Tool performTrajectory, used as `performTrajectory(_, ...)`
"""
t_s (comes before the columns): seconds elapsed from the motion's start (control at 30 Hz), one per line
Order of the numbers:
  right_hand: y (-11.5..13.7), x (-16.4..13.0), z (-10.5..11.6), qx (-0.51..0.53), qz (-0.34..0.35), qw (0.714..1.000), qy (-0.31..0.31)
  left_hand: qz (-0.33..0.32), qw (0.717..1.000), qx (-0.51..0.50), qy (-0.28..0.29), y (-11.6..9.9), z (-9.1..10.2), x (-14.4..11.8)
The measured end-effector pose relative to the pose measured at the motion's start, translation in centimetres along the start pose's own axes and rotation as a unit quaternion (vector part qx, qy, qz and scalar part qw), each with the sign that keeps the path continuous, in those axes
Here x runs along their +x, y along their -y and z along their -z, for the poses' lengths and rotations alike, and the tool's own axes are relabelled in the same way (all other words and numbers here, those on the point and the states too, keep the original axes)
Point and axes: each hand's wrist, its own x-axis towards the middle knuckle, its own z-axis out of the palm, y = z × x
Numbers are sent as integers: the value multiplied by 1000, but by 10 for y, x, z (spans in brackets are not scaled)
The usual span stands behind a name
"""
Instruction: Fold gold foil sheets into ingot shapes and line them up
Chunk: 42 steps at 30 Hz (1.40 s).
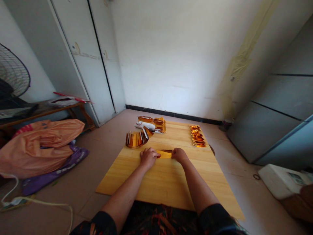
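The surface is a low table (pixel 166 182) of light yellow wood, and it stands on a floor (pixel 107 138) of pale tiles. Behind it rises a white wall (pixel 166 58) with a black skirting strip along its foot. At the left side are a grey cabinet (pixel 83 62), an orange bag (pixel 41 147) upon a purple bag (pixel 53 171), and a pale cable (pixel 49 204) on the tiles. At the right side are a large grey unit (pixel 281 104) and a white box (pixel 283 179).

The gold sheet (pixel 164 154) lies near the middle of the table, between the two hands. The left hand (pixel 149 157) touches its left end; I cannot tell if its fingers are pinched together or only press. The right hand (pixel 179 155) has its fingers closed on the right end.

Near the far left edge there is a curved stack of gold sheets (pixel 135 139), and behind it a white packet (pixel 146 125) beside more gold sheets (pixel 160 123). Near the right edge stands a row of folded gold pieces (pixel 197 136). Bare wood extends between this row and the stack, and also from the hands to the near edge, close before the person's body.
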Motion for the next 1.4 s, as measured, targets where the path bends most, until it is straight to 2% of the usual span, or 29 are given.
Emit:
performTrajectory(0.2, -16, -7, 1, 23, -15, 998, -51, -17, 1000, -3, 0, -2, -4, 0)
performTrajectory(0.33, -26, -14, -3, 99, 18, 990, -98, -37, 999, -6, -9, -6, -9, -2)
performTrajectory(0.43, -30, -16, -6, 134, 44, 987, -80, -58, 998, -13, -15, -10, -13, -4)
performTrajectory(0.53, -31, -16, -8, 126, 59, 988, -61, -72, 997, -21, -17, -13, -15, -4)
performTrajectory(0.7, -28, -21, -11, 105, 46, 991, -66, -100, 993, -42, -46, -14, -19, -4)
performTrajectory(0.87, -28, -25, -18, 104, 55, 989, -94, -120, 990, -45, -64, -14, -20, -8)
performTrajectory(1.2, -36, -31, -29, 162, 125, 966, -155, -130, 987, -9, -96, -17, -19, -10)
performTrajectory(1.4, -39, -40, -29, 149, 183, 957, -167, -142, 983, 26, -114, -24, -17, -11)
